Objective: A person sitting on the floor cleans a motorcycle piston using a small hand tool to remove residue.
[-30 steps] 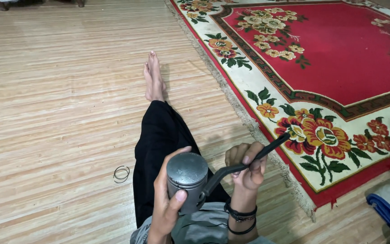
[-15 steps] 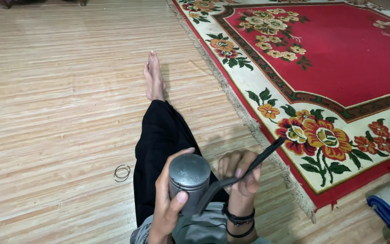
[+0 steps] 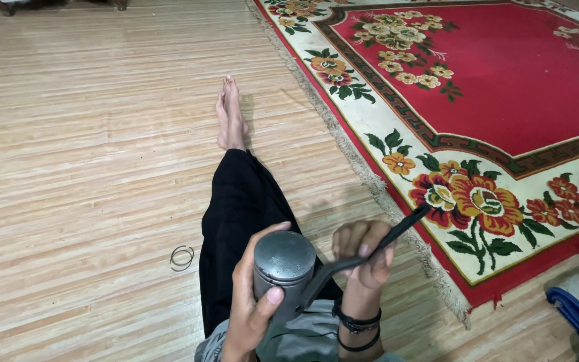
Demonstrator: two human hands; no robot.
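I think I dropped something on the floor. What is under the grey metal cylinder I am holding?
Directly below the grey metal cylinder is the black trouser leg; the left hand covers its underside. Thin metal rings lie apart on the wooden floor.

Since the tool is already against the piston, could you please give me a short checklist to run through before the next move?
1. Left hand grips the grey piston around its side: ok.
2. Right hand holds the dark flat tool at mid-length: ok.
3. Tool's lower end meets the piston's side: ok, though exact contact cannot be told.
4. Piston crown faces up, in plain view: ok.
5. Thin metal rings lie on the wooden floor, apart from both hands: ok.
6. Rings undamaged: cannot tell.
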